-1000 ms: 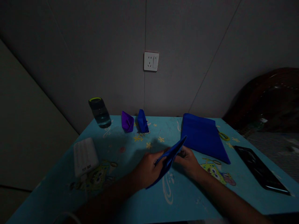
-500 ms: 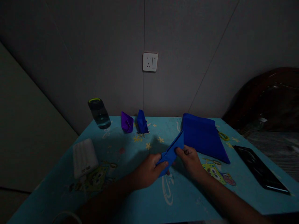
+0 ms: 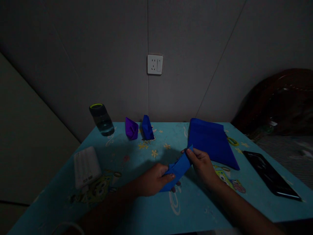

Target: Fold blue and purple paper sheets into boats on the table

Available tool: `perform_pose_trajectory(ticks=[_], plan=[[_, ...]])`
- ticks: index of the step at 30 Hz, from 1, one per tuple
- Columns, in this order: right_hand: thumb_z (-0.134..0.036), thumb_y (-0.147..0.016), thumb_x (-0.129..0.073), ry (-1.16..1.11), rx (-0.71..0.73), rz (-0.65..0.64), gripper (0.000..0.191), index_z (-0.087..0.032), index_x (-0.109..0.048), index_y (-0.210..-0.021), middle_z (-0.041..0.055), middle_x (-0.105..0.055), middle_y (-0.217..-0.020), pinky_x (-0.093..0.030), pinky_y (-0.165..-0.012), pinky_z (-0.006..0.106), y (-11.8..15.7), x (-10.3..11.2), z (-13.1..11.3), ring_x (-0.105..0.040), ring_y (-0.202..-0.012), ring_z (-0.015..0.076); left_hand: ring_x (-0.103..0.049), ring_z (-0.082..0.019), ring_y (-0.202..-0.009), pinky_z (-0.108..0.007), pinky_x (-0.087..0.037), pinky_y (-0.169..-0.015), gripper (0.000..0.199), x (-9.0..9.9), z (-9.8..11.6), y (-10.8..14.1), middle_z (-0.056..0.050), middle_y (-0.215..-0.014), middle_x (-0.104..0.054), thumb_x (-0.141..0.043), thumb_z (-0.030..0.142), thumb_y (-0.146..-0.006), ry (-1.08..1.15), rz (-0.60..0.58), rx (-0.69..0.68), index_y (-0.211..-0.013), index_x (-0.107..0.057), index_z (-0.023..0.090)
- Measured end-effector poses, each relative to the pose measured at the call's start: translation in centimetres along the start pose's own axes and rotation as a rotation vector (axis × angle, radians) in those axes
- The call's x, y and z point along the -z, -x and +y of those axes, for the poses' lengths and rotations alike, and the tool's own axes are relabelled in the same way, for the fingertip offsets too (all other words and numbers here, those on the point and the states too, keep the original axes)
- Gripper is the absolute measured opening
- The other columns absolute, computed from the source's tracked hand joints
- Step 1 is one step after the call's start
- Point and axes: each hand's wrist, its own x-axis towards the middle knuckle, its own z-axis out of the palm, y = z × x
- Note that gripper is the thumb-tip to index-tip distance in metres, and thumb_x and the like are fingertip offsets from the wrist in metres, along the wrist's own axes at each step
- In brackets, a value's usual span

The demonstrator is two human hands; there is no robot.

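A folded piece of blue paper (image 3: 179, 169) is held between both hands above the front middle of the table. My left hand (image 3: 156, 179) grips its lower left part, thumb on top and fingertips showing beneath. My right hand (image 3: 200, 163) pinches the upper right tip between thumb and fingers. Behind them stand a purple paper boat (image 3: 131, 128) and a dark blue paper boat (image 3: 147, 128), side by side. Right of the hands lies a stack of blue paper (image 3: 209, 140), close behind my right hand.
A water bottle (image 3: 102, 120) stands at the back left. The white power bank (image 3: 87, 167) lies left of my left arm. Scissors with yellow handles (image 3: 232, 141) sit beside the paper stack. Near the right edge of the table (image 3: 146, 215) is a black phone (image 3: 270, 174).
My right hand has shifted up along the blue paper to its upper tip. The paper's left end now reaches a little lower. The view has turned slightly.
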Motion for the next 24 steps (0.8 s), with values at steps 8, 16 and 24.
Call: perform_pose_trajectory(ticks=[8,16,24], plan=[[-0.071,-0.069,-0.07,0.022,0.01,0.124,0.056,-0.015,-0.075,-0.073,0.0001,-0.058,-0.052,-0.04,-0.046,0.024,-0.1,0.5,-0.4,-0.051,-0.048,0.0134,-0.057,-0.008,-0.046,-0.019,-0.043,-0.042,0.029,-0.4,0.3,0.1,-0.005,-0.082,-0.071,-0.046,0.045,-0.096,-0.159,-0.022,-0.014,-0.095,-0.053,0.016],[-0.067,-0.071,-0.071,0.036,-0.013,0.256,0.053,-0.014,-0.073,-0.069,-0.0015,-0.053,-0.049,-0.032,-0.042,0.023,-0.5,1.2,-0.1,-0.044,-0.044,0.0116,-0.043,-0.004,-0.039,-0.017,-0.029,-0.035,0.022,-0.2,1.2,0.4,0.0,-0.069,-0.068,-0.053,0.038,-0.094,-0.118,-0.019,0.006,-0.092,-0.054,0.016],[-0.074,-0.088,-0.043,0.21,0.135,-0.364,0.068,-0.016,-0.063,-0.058,0.0015,-0.058,-0.051,-0.038,-0.049,0.024,0.0,0.2,1.3,-0.049,-0.048,0.0125,-0.052,-0.008,-0.039,-0.016,-0.025,-0.029,0.043,-0.1,1.0,-0.2,0.002,-0.061,-0.061,-0.054,0.054,-0.092,0.096,0.156,-0.094,-0.107,-0.056,0.014]])
